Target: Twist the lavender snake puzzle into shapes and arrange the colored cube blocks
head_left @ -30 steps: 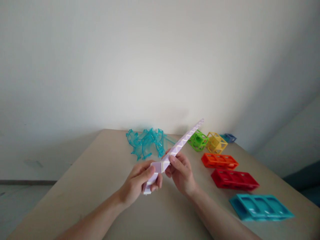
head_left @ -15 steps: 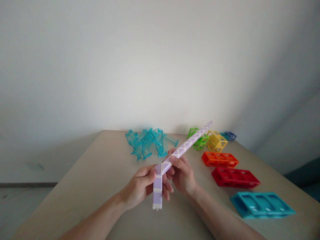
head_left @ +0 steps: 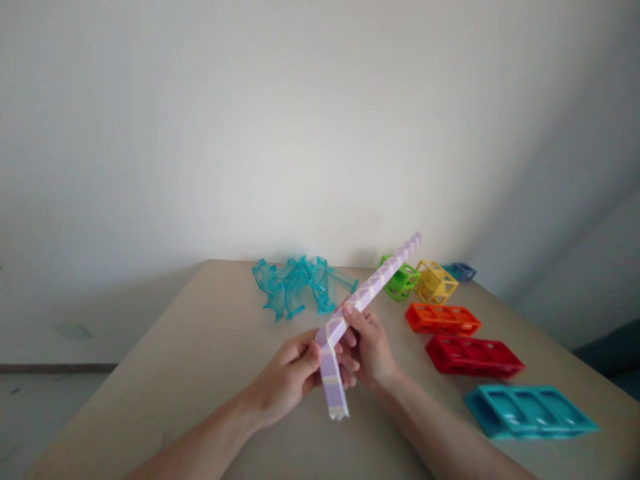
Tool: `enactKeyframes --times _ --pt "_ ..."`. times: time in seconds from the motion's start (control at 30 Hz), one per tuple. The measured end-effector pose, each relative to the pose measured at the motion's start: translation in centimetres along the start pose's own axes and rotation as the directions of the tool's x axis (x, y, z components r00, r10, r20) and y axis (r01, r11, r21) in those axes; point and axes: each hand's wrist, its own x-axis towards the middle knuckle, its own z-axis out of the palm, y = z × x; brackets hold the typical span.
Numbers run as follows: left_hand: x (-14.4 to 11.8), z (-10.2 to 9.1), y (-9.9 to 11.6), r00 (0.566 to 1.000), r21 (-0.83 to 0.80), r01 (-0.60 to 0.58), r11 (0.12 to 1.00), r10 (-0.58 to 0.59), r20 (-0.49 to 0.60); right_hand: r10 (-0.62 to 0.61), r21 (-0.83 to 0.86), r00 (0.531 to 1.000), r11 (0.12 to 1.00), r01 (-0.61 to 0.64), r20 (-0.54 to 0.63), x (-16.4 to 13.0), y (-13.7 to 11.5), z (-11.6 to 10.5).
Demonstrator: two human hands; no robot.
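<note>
Both hands, left hand [head_left: 290,377] and right hand [head_left: 367,343], pinch the long purple plastic folding snake toy [head_left: 367,290] with closed fingers. Bend too hard and a joint might snap apart.

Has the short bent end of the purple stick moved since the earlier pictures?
Yes. The purple stick's short end swung down toward the near table edge, away from the turquoise pile.

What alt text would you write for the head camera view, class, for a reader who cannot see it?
Two bare hands, left hand and right hand, hold a long lilac plastic segmented stick, bent near its lower end, above a beige table. Behind lie clear teal plastic pieces; on the right, coloured plastic lattice blocks form a row.
</note>
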Motion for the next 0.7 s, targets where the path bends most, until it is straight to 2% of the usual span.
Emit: enactKeyframes --times 0.13,0.2,0.3,0.37,0.5,0.6,0.7 --pt "-0.1 -0.5 -0.1 0.997 0.210 -0.070 0.975 0.075 -0.019 -0.010 -0.007 0.999 1.000 0.010 -0.043 0.0 0.1 0.3" --pt "-0.1 -0.5 -0.1 0.996 0.238 -0.083 0.968 0.088 -0.013 -0.010 -0.007 0.997 1.000 0.010 -0.073 -0.1 0.1 0.5" --pt "0.0 -0.3 0.0 0.999 0.092 -0.043 0.995 0.043 0.004 0.012 -0.024 0.995 1.000 -0.015 -0.099 -0.1 0.1 0.7" --pt "0.1 -0.1 0.1 1.000 -0.007 -0.007 1.000 0.007 0.001 -0.020 -0.028 0.991 0.999 0.017 -0.134 0.0 0.0 0.6" --pt "-0.1 0.0 0.4 0.999 -0.045 0.042 0.998 -0.042 0.005 -0.103 -0.035 0.984 0.994 0.099 -0.146 0.2 -0.4 0.3" --pt "-0.2 -0.2 0.8 0.999 0.027 0.032 0.999 -0.031 -0.029 -0.108 -0.072 0.987 0.992 0.100 -0.120 0.2 -0.5 0.0" --pt "-0.2 -0.5 1.4 0.995 0.240 -0.016 0.971 0.039 -0.088 -0.116 -0.146 0.985 0.984 0.098 -0.125 0.2 -0.6 -0.1"
